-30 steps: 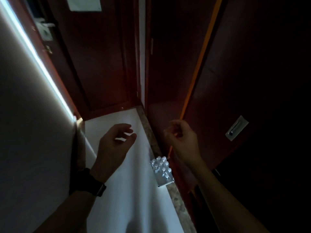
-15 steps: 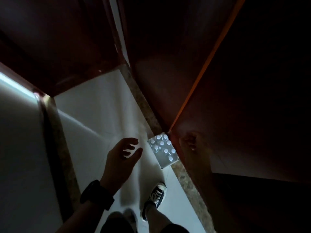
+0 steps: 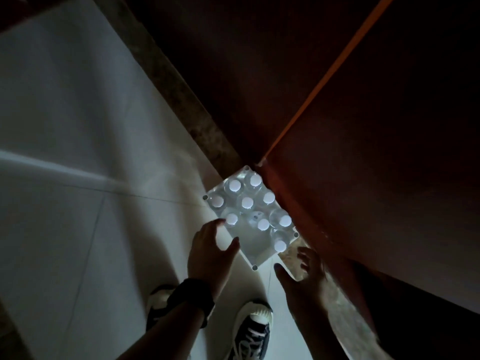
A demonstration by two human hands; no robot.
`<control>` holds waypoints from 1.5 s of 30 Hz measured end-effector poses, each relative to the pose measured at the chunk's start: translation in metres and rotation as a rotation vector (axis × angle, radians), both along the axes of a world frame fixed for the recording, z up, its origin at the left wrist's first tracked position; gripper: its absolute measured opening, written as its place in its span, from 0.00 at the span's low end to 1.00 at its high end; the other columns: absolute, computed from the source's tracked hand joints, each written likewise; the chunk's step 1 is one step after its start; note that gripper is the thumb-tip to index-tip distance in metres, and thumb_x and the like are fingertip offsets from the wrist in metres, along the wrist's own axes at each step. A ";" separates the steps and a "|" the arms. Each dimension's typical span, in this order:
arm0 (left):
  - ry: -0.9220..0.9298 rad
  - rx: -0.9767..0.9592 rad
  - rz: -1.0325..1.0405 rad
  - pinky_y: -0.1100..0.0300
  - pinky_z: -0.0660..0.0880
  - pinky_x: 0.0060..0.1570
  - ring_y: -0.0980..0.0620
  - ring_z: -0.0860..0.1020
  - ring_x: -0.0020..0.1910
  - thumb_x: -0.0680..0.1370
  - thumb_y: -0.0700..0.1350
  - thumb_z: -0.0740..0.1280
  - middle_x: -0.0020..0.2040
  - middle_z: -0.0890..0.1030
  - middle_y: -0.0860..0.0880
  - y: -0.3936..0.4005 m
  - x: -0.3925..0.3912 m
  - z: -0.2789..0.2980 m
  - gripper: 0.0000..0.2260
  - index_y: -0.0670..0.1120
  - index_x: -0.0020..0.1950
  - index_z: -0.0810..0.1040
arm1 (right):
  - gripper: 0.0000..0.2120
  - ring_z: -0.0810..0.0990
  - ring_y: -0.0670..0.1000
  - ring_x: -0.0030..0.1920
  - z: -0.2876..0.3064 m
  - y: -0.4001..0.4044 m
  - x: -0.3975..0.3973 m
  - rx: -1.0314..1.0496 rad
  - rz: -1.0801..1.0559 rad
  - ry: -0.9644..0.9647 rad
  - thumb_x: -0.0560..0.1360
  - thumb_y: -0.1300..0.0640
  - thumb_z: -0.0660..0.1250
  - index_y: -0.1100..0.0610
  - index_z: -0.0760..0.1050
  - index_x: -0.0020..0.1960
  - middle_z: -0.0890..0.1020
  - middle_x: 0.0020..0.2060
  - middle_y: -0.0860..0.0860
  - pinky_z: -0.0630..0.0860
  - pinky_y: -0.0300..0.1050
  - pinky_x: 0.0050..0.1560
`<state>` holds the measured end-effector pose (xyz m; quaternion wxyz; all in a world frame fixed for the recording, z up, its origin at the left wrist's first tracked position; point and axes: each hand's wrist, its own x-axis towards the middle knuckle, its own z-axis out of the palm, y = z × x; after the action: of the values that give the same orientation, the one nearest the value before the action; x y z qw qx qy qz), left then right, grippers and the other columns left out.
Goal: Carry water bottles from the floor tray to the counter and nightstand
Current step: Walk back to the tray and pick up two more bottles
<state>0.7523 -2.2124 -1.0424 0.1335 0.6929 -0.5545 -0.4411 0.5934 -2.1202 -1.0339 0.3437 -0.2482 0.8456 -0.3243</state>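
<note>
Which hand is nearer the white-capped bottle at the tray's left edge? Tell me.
Left. The left hand has fingertips right beside the white-capped clear plastic bottle at the white floor tray edge; touching or not is unclear. The right hand hangs open past the tray's near corner.

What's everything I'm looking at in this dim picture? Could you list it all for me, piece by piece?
Water bottles: nine white caps seen from above, clear bodies, standing in the tray.
Tray: one, pale, on the floor against the wooden panel; its near part holds no bottles.
Floor: pale tiles, left half of the view.
Stone border strip: one, mottled brown, between floor and wood.
Wooden panels: dark red-brown, right side, with an orange-lit edge.
Shoes: two, dark with pale toe caps, bottom centre.
Wristband: one, black, on the left wrist.
Left hand: open, fingers reaching the tray's left edge.
Right hand: open, spread just short of the tray's near corner.
</note>
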 end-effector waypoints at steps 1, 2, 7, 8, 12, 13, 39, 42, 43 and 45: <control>0.015 -0.014 -0.018 0.64 0.66 0.58 0.52 0.74 0.61 0.72 0.46 0.75 0.61 0.78 0.54 0.000 -0.005 -0.031 0.23 0.50 0.66 0.74 | 0.27 0.77 0.47 0.51 -0.034 0.000 0.001 0.009 0.010 0.013 0.61 0.58 0.80 0.49 0.72 0.56 0.74 0.51 0.39 0.75 0.53 0.58; 0.034 -0.032 -0.037 0.64 0.66 0.59 0.54 0.72 0.61 0.72 0.46 0.75 0.62 0.76 0.55 0.001 -0.009 -0.058 0.25 0.51 0.67 0.73 | 0.29 0.76 0.50 0.53 -0.067 0.001 0.002 0.010 0.035 0.046 0.61 0.58 0.80 0.49 0.71 0.58 0.74 0.52 0.39 0.76 0.54 0.58; 0.010 -0.195 -0.093 0.63 0.64 0.67 0.49 0.70 0.68 0.71 0.45 0.77 0.70 0.74 0.48 0.002 -0.014 -0.154 0.32 0.46 0.72 0.70 | 0.36 0.76 0.55 0.58 -0.168 0.004 -0.007 0.012 0.067 0.213 0.61 0.58 0.80 0.52 0.71 0.66 0.74 0.57 0.44 0.75 0.60 0.57; -0.011 -0.211 -0.096 0.65 0.64 0.67 0.48 0.71 0.68 0.71 0.46 0.77 0.69 0.75 0.47 0.000 -0.015 -0.165 0.31 0.45 0.71 0.71 | 0.36 0.77 0.54 0.58 -0.177 0.004 -0.008 -0.002 0.080 0.234 0.60 0.58 0.80 0.51 0.72 0.65 0.75 0.57 0.42 0.76 0.58 0.57; -0.065 -0.226 -0.115 0.67 0.66 0.62 0.47 0.77 0.62 0.67 0.48 0.80 0.63 0.81 0.46 -0.005 -0.017 -0.189 0.32 0.43 0.68 0.75 | 0.35 0.75 0.51 0.60 -0.196 0.004 -0.005 -0.072 0.193 0.287 0.61 0.49 0.74 0.48 0.69 0.66 0.80 0.59 0.47 0.73 0.50 0.59; -0.071 -0.226 -0.123 0.67 0.66 0.60 0.46 0.78 0.61 0.66 0.48 0.80 0.62 0.81 0.47 -0.006 -0.017 -0.189 0.31 0.44 0.67 0.75 | 0.34 0.75 0.52 0.61 -0.198 0.004 -0.005 -0.074 0.248 0.327 0.61 0.47 0.71 0.48 0.68 0.66 0.80 0.60 0.50 0.72 0.51 0.60; 0.539 -0.197 -0.201 0.66 0.78 0.45 0.59 0.84 0.46 0.61 0.46 0.79 0.47 0.85 0.57 -0.096 0.011 0.521 0.25 0.50 0.56 0.77 | 0.13 0.85 0.53 0.49 0.502 -0.128 0.009 -0.585 0.047 -0.331 0.65 0.48 0.73 0.39 0.78 0.48 0.85 0.45 0.50 0.81 0.60 0.47; 0.617 -0.251 -0.253 0.68 0.78 0.42 0.59 0.84 0.43 0.69 0.42 0.76 0.45 0.85 0.57 -0.088 0.005 0.631 0.16 0.49 0.54 0.77 | 0.13 0.85 0.57 0.50 0.614 -0.125 0.014 -0.665 0.068 -0.440 0.67 0.48 0.71 0.44 0.78 0.52 0.84 0.48 0.53 0.81 0.58 0.47; 0.684 -0.249 -0.256 0.63 0.80 0.44 0.55 0.84 0.45 0.70 0.45 0.74 0.46 0.85 0.52 -0.085 0.005 0.664 0.14 0.49 0.55 0.78 | 0.14 0.85 0.56 0.49 0.646 -0.122 0.015 -0.686 0.069 -0.461 0.69 0.49 0.70 0.48 0.77 0.54 0.84 0.48 0.53 0.81 0.54 0.46; 0.821 -0.228 -0.288 0.49 0.82 0.50 0.43 0.84 0.51 0.72 0.47 0.71 0.51 0.84 0.42 -0.081 0.006 0.720 0.16 0.45 0.59 0.77 | 0.10 0.85 0.52 0.45 0.706 -0.115 0.016 -0.722 0.071 -0.488 0.75 0.56 0.67 0.54 0.75 0.56 0.84 0.45 0.51 0.81 0.46 0.41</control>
<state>0.7584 -2.2937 -0.3223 0.3551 0.3570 -0.5917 -0.6296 0.6097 -2.2351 -0.3281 0.4355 -0.2973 0.5631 -0.6363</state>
